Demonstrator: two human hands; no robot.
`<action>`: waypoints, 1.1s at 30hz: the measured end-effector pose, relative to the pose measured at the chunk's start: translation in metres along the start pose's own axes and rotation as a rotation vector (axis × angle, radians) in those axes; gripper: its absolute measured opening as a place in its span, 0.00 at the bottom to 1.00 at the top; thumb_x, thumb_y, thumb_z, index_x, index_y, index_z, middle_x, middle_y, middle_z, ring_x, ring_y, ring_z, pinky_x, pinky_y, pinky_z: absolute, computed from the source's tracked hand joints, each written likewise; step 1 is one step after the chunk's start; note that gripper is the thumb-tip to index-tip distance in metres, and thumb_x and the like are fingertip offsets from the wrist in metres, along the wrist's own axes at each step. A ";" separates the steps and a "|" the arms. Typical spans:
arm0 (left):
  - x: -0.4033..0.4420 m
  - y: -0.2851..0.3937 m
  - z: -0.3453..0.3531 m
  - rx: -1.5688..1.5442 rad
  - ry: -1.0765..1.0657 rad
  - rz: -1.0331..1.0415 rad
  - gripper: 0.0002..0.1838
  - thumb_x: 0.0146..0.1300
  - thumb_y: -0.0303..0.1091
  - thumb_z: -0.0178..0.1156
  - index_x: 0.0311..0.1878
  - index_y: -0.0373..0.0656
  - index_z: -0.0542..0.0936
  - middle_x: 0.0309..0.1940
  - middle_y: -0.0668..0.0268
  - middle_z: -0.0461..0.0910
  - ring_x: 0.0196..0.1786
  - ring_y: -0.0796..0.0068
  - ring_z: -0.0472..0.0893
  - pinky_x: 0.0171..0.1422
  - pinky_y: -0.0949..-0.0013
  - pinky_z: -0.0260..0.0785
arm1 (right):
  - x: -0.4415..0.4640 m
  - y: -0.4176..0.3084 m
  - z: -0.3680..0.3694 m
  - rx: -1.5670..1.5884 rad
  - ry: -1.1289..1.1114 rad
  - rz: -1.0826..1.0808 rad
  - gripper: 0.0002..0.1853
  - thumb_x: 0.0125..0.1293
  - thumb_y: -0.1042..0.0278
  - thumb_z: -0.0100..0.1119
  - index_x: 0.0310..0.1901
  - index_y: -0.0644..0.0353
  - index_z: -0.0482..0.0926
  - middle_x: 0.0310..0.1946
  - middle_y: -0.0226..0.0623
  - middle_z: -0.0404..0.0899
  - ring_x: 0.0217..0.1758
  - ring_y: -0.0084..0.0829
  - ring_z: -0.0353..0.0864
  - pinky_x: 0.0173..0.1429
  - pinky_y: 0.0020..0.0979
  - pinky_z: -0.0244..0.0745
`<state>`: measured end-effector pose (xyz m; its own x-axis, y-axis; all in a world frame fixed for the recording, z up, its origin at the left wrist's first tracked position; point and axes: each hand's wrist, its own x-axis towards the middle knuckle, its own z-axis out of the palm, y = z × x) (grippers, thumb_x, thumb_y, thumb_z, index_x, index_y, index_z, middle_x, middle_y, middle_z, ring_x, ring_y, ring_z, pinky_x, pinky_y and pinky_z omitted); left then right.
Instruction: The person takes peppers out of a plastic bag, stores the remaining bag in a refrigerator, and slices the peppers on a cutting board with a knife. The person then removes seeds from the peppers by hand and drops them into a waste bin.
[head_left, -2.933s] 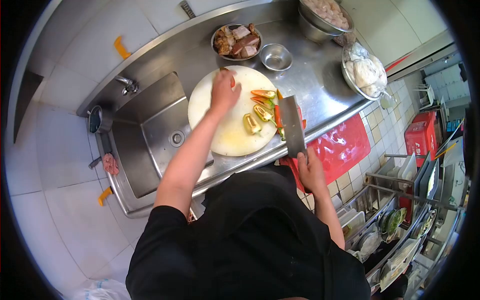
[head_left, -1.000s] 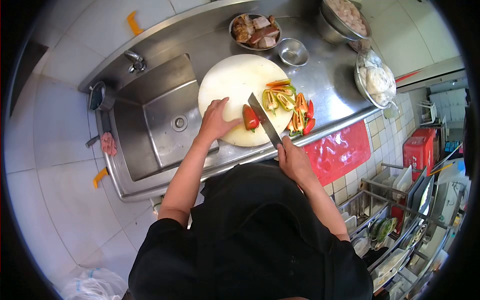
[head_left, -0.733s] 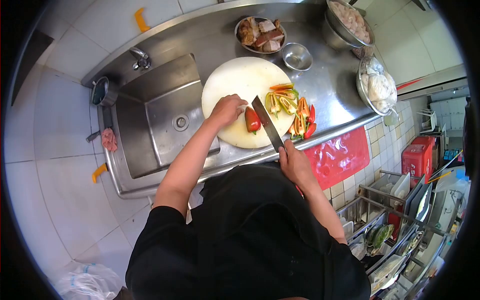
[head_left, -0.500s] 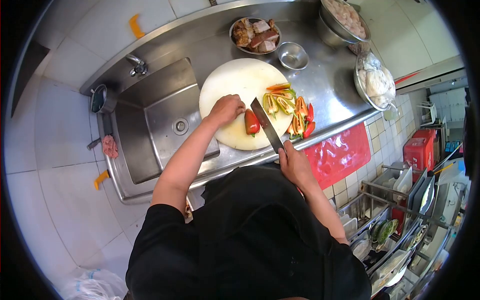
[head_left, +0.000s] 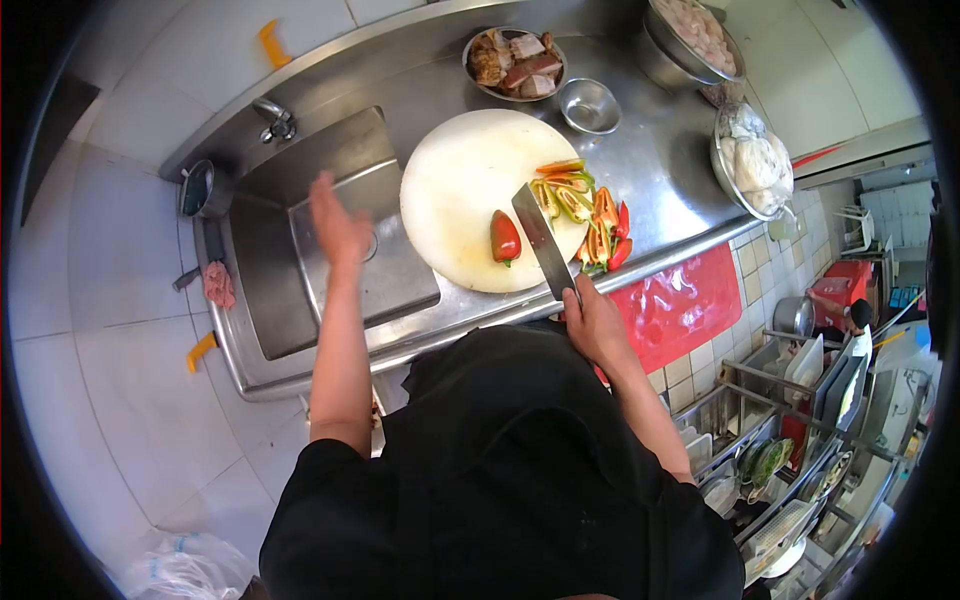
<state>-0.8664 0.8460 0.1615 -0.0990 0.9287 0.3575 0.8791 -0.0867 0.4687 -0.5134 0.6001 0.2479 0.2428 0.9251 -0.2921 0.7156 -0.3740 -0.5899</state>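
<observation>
My left hand [head_left: 340, 224] is over the sink [head_left: 290, 290], slightly blurred, with its fingers stretched out and nothing visible in them. In my right hand [head_left: 592, 318] is a cleaver [head_left: 545, 243], its broad blade over the right part of the round white cutting board [head_left: 450, 180]. A red pepper piece [head_left: 505, 237] lies on the board, left of the blade. Cut green and orange pepper pieces [head_left: 572, 200] are spread at the board's right side. Several red and orange pepper pieces [head_left: 606, 238] lie at its right edge.
Behind the board are a bowl of meat chunks [head_left: 515, 65] and a small metal bowl [head_left: 590, 107]. A bowl with white bagged food [head_left: 752, 165] stands at the counter's right end. The faucet [head_left: 274, 118] is at the sink's back. A red mat [head_left: 685, 308] lies beyond the front edge.
My left hand has moved left, off the board and over the sink, and its fingers have straightened. The red pepper piece stays on the board. My right hand keeps the cleaver, barely shifted.
</observation>
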 end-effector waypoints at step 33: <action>-0.091 0.130 0.053 -0.560 -0.681 0.513 0.30 0.57 0.41 0.74 0.63 0.40 0.83 0.62 0.52 0.79 0.68 0.49 0.77 0.75 0.54 0.73 | -0.003 -0.018 -0.006 -0.144 -0.066 -0.071 0.09 0.83 0.65 0.50 0.47 0.64 0.70 0.29 0.63 0.83 0.38 0.67 0.85 0.43 0.66 0.76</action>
<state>-0.7181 0.7694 0.1471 0.6683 0.7248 0.1676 0.3790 -0.5256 0.7616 -0.5234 0.6042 0.2640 0.1479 0.9407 -0.3053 0.8169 -0.2902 -0.4985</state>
